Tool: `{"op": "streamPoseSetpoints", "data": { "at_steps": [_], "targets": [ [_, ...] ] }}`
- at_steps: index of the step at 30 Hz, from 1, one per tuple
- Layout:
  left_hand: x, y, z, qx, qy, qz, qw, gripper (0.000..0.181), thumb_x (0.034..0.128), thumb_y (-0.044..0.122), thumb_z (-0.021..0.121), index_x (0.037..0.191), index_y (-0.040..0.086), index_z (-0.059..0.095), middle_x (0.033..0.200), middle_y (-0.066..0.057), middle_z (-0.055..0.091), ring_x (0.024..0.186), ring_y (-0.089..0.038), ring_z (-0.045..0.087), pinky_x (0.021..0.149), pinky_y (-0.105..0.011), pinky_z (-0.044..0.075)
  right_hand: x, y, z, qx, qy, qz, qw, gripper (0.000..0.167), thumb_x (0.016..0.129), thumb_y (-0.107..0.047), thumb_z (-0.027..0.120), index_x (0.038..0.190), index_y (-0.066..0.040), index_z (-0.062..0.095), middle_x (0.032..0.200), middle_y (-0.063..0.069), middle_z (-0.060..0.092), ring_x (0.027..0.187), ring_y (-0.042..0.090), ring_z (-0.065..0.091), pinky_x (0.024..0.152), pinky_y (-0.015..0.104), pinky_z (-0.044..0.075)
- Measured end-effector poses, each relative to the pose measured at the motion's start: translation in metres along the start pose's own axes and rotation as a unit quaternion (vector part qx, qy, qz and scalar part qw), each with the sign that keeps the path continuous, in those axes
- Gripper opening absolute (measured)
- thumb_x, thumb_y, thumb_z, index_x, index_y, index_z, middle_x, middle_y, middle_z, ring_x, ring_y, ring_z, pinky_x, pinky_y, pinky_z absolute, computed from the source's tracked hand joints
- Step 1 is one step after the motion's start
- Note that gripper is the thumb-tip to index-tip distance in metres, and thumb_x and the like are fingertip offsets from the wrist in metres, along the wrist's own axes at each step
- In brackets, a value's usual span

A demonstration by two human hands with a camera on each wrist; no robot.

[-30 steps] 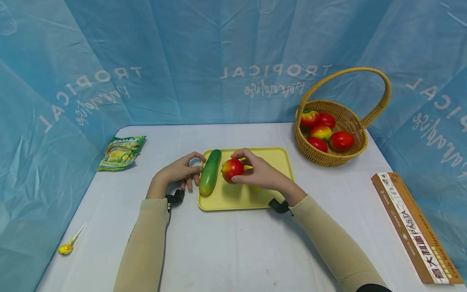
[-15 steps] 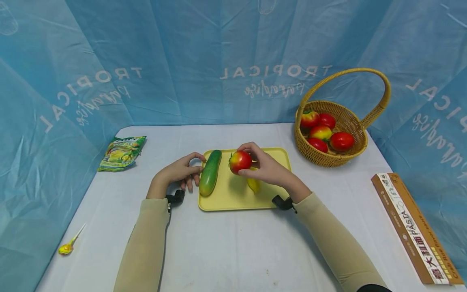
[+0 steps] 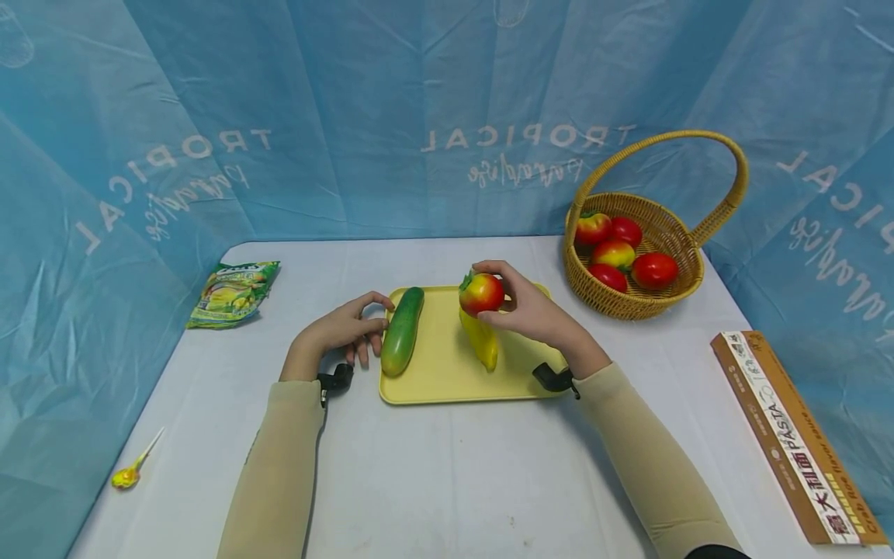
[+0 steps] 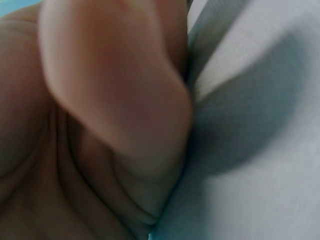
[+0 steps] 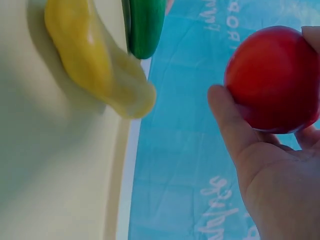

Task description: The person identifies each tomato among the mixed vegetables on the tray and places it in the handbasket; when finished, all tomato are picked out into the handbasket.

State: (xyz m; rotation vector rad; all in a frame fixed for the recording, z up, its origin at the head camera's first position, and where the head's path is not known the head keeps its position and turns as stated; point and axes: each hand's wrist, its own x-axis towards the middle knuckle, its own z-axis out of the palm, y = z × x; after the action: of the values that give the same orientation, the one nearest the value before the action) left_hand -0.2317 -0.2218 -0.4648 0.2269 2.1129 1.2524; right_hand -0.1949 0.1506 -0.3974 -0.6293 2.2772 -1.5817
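My right hand (image 3: 534, 307) holds a red-and-yellow tomato (image 3: 482, 293) with a green leafy top between thumb and fingers, raised over the yellow tray (image 3: 447, 392). Below it on the tray lies a curved, yellow, banana-like thing (image 3: 480, 341); its bulging end shows in the right wrist view. A green cucumber (image 3: 403, 332) lies along the tray's left side. My left hand (image 3: 342, 326) rests at the tray's left edge beside the cucumber, fingers loosely bent. In the left wrist view its bent fingers (image 4: 120, 90) fill much of the picture, and nothing shows held there.
A wicker basket (image 3: 615, 307) with a tall handle stands at the back right, several red and red-yellow fruits inside. A long pasta box (image 3: 799, 439) lies at the right, a green snack packet (image 3: 233, 293) at the back left, a lollipop (image 3: 133, 470) at the front left.
My right hand has moved right and farther back with the tomato, uncovering more of the yellow banana-like thing. The left hand has stayed put.
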Motion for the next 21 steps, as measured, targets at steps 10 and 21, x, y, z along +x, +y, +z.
{"op": "streamPoseSetpoints", "data": {
  "at_steps": [10, 21],
  "targets": [
    [-0.001, 0.001, 0.000, -0.003, 0.003, -0.004, 1.0000, 0.038, 0.1088, 0.033, 0.056, 0.145, 0.029, 0.044, 0.078, -0.013, 0.074, 0.049, -0.022, 0.068, 0.044, -0.028, 0.051, 0.001, 0.012, -0.014, 0.009, 0.027, -0.007, 0.9996, 0.063, 0.096, -0.018, 0.078, 0.150, -0.016, 0.045, 0.151, 0.009, 0.054, 0.142, 0.031, 0.053, 0.122, 0.055, 0.044],
    [-0.002, 0.002, 0.000, -0.002, -0.001, -0.001, 1.0000, 0.040, 0.1090, 0.034, 0.056, 0.147, 0.026, 0.043, 0.079, -0.012, 0.074, 0.050, -0.021, 0.068, 0.045, -0.029, 0.051, -0.002, 0.014, -0.025, 0.052, 0.045, -0.030, 0.9972, 0.064, 0.096, -0.001, 0.071, 0.150, -0.010, 0.038, 0.165, 0.007, 0.041, 0.145, 0.030, 0.050, 0.126, 0.051, 0.039]
  ]
}}
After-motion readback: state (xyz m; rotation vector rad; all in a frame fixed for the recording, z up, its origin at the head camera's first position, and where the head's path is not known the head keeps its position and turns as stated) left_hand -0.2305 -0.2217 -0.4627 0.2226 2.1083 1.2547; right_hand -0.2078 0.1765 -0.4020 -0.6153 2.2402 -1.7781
